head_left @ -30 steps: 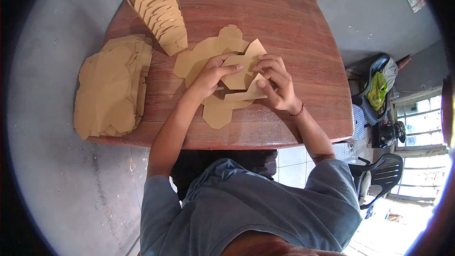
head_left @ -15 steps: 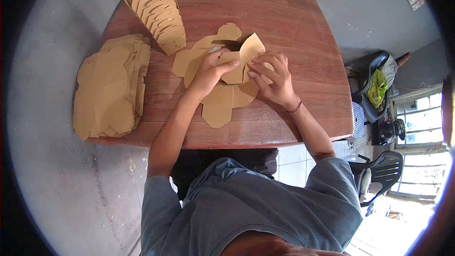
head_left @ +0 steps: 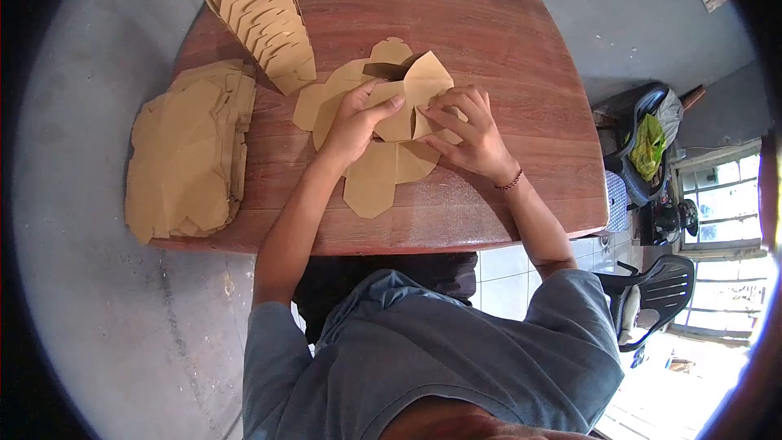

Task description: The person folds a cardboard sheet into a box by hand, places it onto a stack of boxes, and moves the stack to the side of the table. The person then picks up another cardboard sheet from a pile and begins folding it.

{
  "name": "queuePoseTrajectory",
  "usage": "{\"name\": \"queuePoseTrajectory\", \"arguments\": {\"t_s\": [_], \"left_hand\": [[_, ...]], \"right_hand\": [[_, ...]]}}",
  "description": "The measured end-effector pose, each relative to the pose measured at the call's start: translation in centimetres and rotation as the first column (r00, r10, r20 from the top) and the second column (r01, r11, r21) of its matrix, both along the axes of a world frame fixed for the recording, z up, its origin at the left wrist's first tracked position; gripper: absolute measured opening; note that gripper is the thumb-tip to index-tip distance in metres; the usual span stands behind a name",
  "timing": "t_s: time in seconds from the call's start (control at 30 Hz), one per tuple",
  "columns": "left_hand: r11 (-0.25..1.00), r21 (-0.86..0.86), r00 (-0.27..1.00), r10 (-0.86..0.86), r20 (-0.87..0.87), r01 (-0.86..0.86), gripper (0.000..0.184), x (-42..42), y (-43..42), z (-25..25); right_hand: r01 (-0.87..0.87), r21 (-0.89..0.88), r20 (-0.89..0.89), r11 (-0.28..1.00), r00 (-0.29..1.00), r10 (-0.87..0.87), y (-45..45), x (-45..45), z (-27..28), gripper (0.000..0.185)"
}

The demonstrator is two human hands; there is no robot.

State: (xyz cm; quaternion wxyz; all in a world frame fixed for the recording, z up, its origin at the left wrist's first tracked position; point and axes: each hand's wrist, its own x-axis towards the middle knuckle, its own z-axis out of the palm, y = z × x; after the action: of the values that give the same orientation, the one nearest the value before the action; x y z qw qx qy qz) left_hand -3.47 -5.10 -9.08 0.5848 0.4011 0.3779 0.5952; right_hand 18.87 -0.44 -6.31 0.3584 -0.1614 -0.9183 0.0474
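A partly folded brown cardboard box [head_left: 391, 118] is between my hands, with one panel standing up at its right. My left hand [head_left: 358, 118] is closed on its left wall, thumb on the near face and the other fingers partly hidden behind. The fingers of my right hand [head_left: 468, 126] pinch a flap at the right side of the same box. Beneath it lies a flat cardboard cutout [head_left: 371, 183] with rounded and angled flaps spread on the wooden table [head_left: 489, 204].
A stack of flat cardboard cutouts [head_left: 179, 155] lies at the table's left edge. Behind it, a long cardboard holder [head_left: 297, 81] contains several folded pieces. Chairs [head_left: 664, 297] stand to the right, one holding a green bag [head_left: 649, 147].
My right fingers have shifted slightly on the box's right flap. The upright panel has tilted a little to the left; my left hand keeps its hold.
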Motion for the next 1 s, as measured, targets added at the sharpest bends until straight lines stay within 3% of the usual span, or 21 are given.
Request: {"name": "queuePoseTrajectory", "arguments": {"t_s": [0.47, 0.53, 0.73, 0.8, 1.0], "left_hand": [[1.0, 0.001, 1.0, -0.005, 0.004, 0.005, 0.041, -0.1, -0.2, 0.3], [0.995, -0.051, 0.996, -0.084, 0.026, 0.085, 0.044, -0.3, -0.6, 1.2], [0.992, -0.006, 0.985, -0.123, -0.124, 0.123, 0.053, -0.6, -1.2, 1.7], [0.991, 0.0, 0.983, -0.136, -0.126, 0.137, 0.054, -1.0, -1.2, 1.7], [0.971, 0.096, 0.973, -0.208, -0.102, 0.217, 0.057, -1.7, -1.2, 1.2]], "right_hand": [[-0.001, 0.029, -0.005, 1.0, 1.0, 0.001, 0.1, 0.2, -0.1, 0.047], [0.009, 0.043, 0.002, 0.999, 1.0, -0.009, 0.2, 0.2, -0.1, 0.048], [0.061, 0.112, 0.014, 0.992, 0.998, -0.063, 0.0, 0.0, -0.2, 0.052], [0.121, 0.152, 0.063, 0.981, 0.989, -0.131, -0.4, -0.2, 0.0, 0.056], [0.112, 0.129, 0.08, 0.985, 0.989, -0.123, 0.0, -0.2, -0.9, 0.059]]}}
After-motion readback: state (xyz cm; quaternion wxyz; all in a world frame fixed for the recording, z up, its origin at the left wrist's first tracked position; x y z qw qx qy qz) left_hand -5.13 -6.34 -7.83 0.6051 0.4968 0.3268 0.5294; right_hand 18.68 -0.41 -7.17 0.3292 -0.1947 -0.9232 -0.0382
